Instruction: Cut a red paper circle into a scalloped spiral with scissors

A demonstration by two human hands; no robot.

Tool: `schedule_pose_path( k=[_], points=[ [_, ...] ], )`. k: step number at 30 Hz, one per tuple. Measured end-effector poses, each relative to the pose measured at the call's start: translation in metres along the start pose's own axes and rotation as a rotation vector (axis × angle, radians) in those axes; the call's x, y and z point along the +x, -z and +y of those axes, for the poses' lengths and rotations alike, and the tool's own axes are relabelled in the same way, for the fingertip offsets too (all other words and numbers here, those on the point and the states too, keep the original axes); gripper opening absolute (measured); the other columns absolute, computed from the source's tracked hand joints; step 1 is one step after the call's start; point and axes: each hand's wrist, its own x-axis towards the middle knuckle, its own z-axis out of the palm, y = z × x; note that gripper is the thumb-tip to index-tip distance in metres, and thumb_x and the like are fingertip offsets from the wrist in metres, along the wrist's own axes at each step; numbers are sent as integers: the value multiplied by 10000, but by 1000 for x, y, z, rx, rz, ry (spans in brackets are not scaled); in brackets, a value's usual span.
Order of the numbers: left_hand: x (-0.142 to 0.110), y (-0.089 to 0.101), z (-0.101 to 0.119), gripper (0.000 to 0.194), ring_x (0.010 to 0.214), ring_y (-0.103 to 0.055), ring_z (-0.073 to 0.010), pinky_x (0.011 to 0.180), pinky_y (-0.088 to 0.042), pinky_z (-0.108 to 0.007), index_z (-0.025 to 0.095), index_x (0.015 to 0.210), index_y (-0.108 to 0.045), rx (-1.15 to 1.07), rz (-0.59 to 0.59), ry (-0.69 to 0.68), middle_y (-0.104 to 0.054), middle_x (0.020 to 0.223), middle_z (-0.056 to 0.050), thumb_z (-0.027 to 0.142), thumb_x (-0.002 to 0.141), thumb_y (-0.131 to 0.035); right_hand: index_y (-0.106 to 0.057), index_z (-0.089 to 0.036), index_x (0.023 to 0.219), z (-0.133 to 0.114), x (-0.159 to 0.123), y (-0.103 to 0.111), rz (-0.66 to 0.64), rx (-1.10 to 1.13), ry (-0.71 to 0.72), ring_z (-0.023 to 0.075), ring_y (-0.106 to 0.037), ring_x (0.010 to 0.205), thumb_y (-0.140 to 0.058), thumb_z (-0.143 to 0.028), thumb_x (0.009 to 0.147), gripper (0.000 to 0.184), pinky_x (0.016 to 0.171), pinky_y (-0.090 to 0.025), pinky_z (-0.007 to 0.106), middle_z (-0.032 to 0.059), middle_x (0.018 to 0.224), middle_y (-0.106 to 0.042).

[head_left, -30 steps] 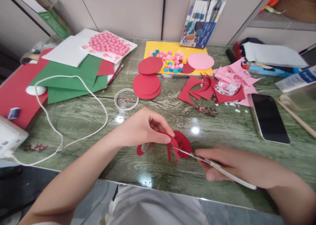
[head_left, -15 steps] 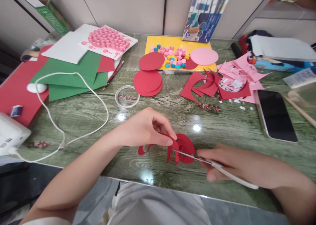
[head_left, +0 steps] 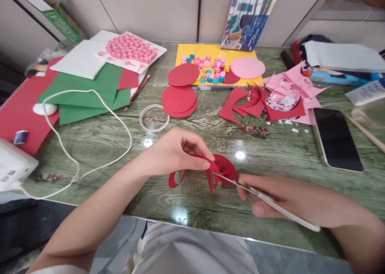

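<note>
My left hand (head_left: 183, 152) pinches a red paper piece (head_left: 225, 166) between thumb and fingers, just above the table. Curled strips of the same red paper hang below the fingers, one looping to the left. In my right hand (head_left: 267, 194) is a pair of scissors (head_left: 255, 192) with pale handles; my fingers are closed round it. The blade tips point left and touch the paper near my left thumb. Part of the paper is hidden behind the left fingers.
Red paper circles (head_left: 179, 101) and a tape roll (head_left: 154, 118) lie beyond my hands. Red scraps (head_left: 233, 101) and a phone (head_left: 338, 140) are to the right. A white cable (head_left: 129, 138) loops across the left, near green paper sheets (head_left: 87, 85). Small paper pieces lie on a yellow sheet (head_left: 186, 51).
My left hand and the red paper have risen slightly, and the paper has turned a little. The scissors have shifted, with their blades now higher on the paper.
</note>
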Motion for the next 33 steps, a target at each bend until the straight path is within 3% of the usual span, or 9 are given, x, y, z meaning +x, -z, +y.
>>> schedule_pose_path(
  k=[3, 6, 9, 12, 18, 26, 33],
  points=[
    [2, 0, -1, 64, 593, -616, -67, 560, -477, -147, 140, 741, -726, -67, 22, -22, -700, 665, 11, 122, 698, -770, -490, -261, 1041, -6, -2, 3, -78, 34, -57, 196, -533, 735, -500, -568, 931, 327, 642, -400, 279, -12, 824, -572],
    [3, -2, -4, 78, 609, -633, -72, 572, -489, -151, 144, 739, -717, -127, 67, -53, -714, 699, 5, 141, 700, -784, -459, -245, 1047, -12, -3, 7, -84, 116, -14, 171, -464, 690, -484, -557, 944, 330, 624, -371, 281, -10, 819, -540],
    [4, -4, -6, 129, 618, -639, -85, 571, -497, -166, 147, 747, -711, -169, 143, -74, -723, 729, -6, 193, 684, -813, -464, -239, 1108, -10, -3, 7, -119, 346, 64, 134, -395, 601, -472, -648, 915, 452, 545, -343, 256, -21, 792, -515],
    [3, -7, -6, 148, 581, -623, -87, 551, -492, -178, 149, 744, -699, -220, 185, -95, -709, 685, 2, 213, 683, -818, -492, -248, 1196, -1, -3, 4, -123, 557, 110, 115, -414, 552, -490, -717, 863, 575, 505, -365, 240, -2, 809, -560],
    [2, -13, -6, 154, 567, -612, -81, 518, -468, -170, 155, 743, -690, -332, 216, -131, -700, 668, 16, 217, 689, -820, -538, -251, 1291, 19, 1, -7, -34, 703, 293, 110, -438, 547, -582, -574, 901, 508, 478, -359, 214, 27, 826, -626],
    [4, -15, -8, 143, 552, -573, -64, 512, -454, -160, 159, 724, -694, -406, 257, -160, -685, 664, 22, 198, 677, -823, -554, -277, 1356, 32, 8, -9, 22, 776, 291, 123, -409, 530, -650, -482, 883, 524, 466, -363, 240, -2, 775, -555],
    [6, -19, -7, 141, 501, -525, -50, 492, -434, -159, 156, 689, -682, -434, 278, -154, -664, 621, 28, 176, 661, -819, -556, -291, 1354, 23, 8, -7, 24, 746, 349, 105, -366, 538, -634, -517, 887, 524, 476, -327, 240, -36, 755, -442]
  ],
)
